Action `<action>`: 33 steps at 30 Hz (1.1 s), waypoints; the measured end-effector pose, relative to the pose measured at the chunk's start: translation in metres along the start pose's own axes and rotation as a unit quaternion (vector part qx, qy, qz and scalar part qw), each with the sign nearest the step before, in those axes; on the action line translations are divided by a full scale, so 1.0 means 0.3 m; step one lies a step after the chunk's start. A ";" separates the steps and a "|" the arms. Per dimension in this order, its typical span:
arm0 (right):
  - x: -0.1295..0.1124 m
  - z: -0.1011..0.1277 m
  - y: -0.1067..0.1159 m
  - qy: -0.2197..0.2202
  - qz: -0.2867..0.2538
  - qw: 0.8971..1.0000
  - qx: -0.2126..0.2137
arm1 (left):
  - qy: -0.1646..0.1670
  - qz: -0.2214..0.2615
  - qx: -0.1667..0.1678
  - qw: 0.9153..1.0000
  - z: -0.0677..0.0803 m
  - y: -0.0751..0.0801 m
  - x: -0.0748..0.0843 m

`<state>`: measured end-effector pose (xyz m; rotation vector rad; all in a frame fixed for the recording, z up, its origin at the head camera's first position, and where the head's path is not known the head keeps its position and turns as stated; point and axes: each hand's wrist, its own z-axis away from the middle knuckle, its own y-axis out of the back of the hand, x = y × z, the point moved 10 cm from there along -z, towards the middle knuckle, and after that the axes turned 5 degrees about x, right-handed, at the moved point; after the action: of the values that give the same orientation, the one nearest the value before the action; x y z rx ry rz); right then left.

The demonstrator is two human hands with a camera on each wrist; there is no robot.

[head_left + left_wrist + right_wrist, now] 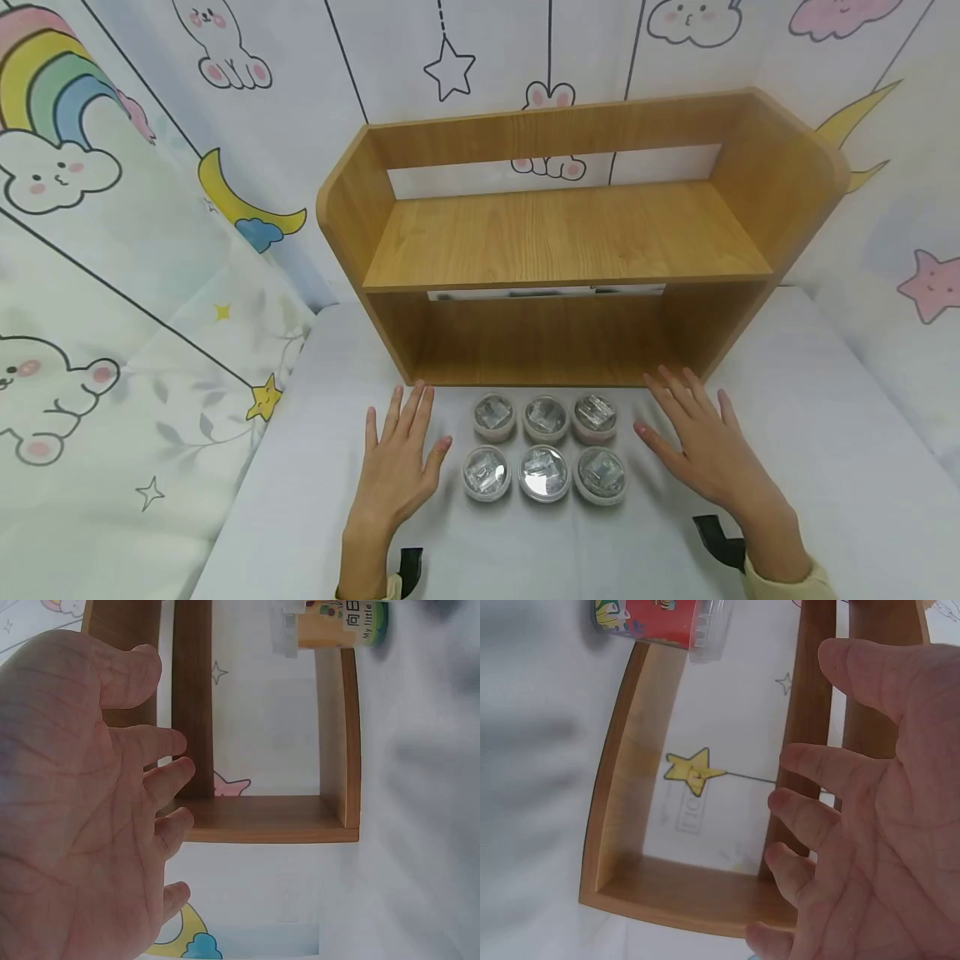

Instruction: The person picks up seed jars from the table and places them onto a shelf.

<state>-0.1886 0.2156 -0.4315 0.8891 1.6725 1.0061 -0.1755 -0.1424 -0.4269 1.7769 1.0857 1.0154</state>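
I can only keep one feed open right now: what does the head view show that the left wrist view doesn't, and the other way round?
Only the head view shows the six small cups in two rows of three on the table, with the left hand and the right hand spread flat either side of them. Only the left wrist view shows that hand's palm close up and the printed side of one cup. Both show the left hand with straight fingers and the wooden shelf.

A wooden shelf [570,242] stands on a white table [825,467] before cartoon-printed curtains [112,250].
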 end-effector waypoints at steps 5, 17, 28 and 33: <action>-0.001 0.001 0.005 0.002 -0.003 1.000 0.005 | -0.004 -0.001 0.005 1.000 -0.007 0.005 0.003; -0.008 0.011 0.004 0.003 -0.016 1.000 0.007 | -0.029 0.058 -0.028 0.997 -0.062 -0.002 0.024; -0.010 0.030 -0.002 -0.007 -0.018 1.000 -0.005 | -0.091 0.187 -0.101 0.973 -0.168 -0.056 0.087; -0.014 0.041 -0.008 -0.012 -0.020 1.000 -0.016 | -0.093 0.236 -0.163 0.953 -0.198 -0.123 0.110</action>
<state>-0.1761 0.2136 -0.4345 0.8398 1.6442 0.9889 -0.2297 -0.0874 -0.4319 1.8447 0.3494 1.1969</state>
